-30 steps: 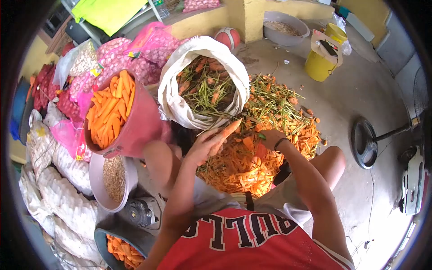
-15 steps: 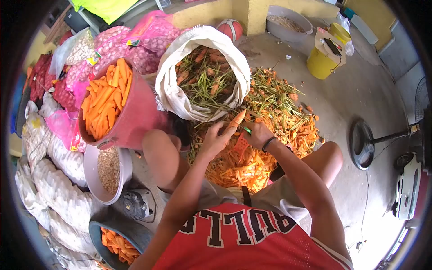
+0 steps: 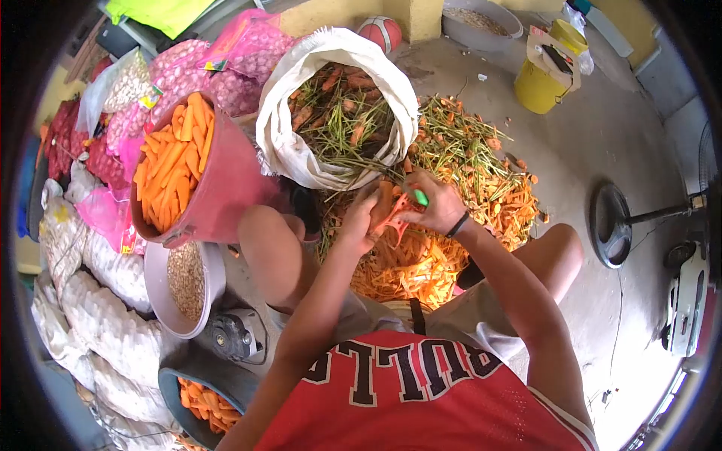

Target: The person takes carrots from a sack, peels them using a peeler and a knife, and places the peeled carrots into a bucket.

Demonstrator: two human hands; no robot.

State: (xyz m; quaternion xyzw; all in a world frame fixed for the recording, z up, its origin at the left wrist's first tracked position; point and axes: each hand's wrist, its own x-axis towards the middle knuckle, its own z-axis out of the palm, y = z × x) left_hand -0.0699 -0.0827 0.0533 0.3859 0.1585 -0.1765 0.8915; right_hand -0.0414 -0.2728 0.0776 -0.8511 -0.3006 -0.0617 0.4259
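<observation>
My left hand (image 3: 361, 219) is closed around a carrot (image 3: 383, 197), which points away from me over the heap of orange peelings (image 3: 410, 274). My right hand (image 3: 440, 203) grips an orange peeler (image 3: 398, 216), whose head is against or very close to the carrot. A bright green piece (image 3: 420, 197) also shows at the right fist; whether it belongs to the peeler I cannot tell. Just beyond both hands stands an open white sack (image 3: 275, 124) of unpeeled carrots with green stalks. Cut stalks and carrot ends (image 3: 459, 143) lie on the far part of the heap.
At my left a tilted red bucket (image 3: 241, 188) holds peeled carrots, beside a grey basin (image 3: 218, 282). A dark tub (image 3: 177, 402) holds more carrots. Pink net bags (image 3: 248, 49) and white sacks (image 3: 113, 316) line the left. To the right are a yellow bucket (image 3: 534, 90) and fan base (image 3: 611, 225).
The right hand has brought the peeler up against the carrot. The carrot has turned from slanting right to pointing more directly away. The view has shifted slightly.
</observation>
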